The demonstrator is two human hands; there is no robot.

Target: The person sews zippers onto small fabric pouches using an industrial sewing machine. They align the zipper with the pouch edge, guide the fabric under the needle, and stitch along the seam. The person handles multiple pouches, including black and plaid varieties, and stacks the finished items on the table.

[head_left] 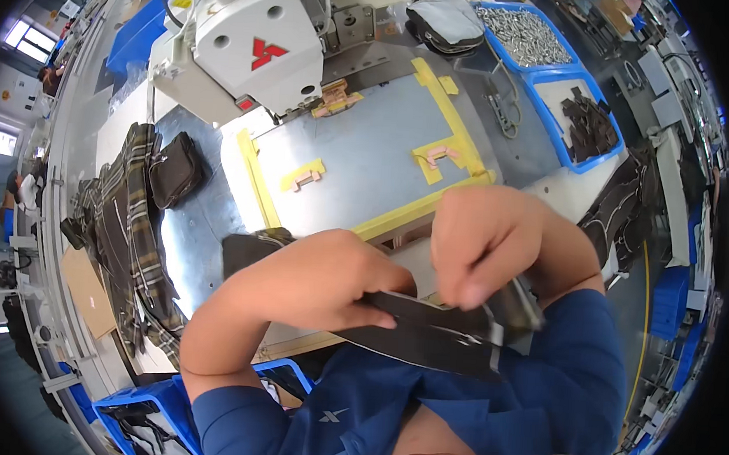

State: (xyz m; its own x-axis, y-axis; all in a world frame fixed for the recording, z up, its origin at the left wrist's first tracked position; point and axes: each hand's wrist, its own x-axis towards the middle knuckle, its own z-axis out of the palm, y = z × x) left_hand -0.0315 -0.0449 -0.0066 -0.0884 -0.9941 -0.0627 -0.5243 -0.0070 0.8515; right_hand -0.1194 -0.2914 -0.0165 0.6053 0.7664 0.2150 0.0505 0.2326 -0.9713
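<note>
Two bare hands are held in front of the near edge of the bench (194, 260), over the person's blue shirt (470, 406). By the left hand (341, 276), one end of a dark strip (425, 329) is pinched between thumb and fingers; the strip is stretched slantwise toward the right, clear of the bench top. The right hand (487, 246) is curled closed, thumb against fingers, at the strip's upper edge near its other end; whether anything is gripped there cannot be told. A blurred loose piece (517, 308) is seen just beside it.

Along the left edge of the bench, plaid cloth (138, 216) is heaped, with a small dark pouch (175, 170) laid beside it. Toward the far edge, a white machine head (250, 44) is mounted, and a metal plate (356, 157) bordered with yellow tape (439, 99) is set in front of it. By the far right corner, small metal parts (527, 38) and dark pieces (588, 124) are held in blue trays (557, 137).
</note>
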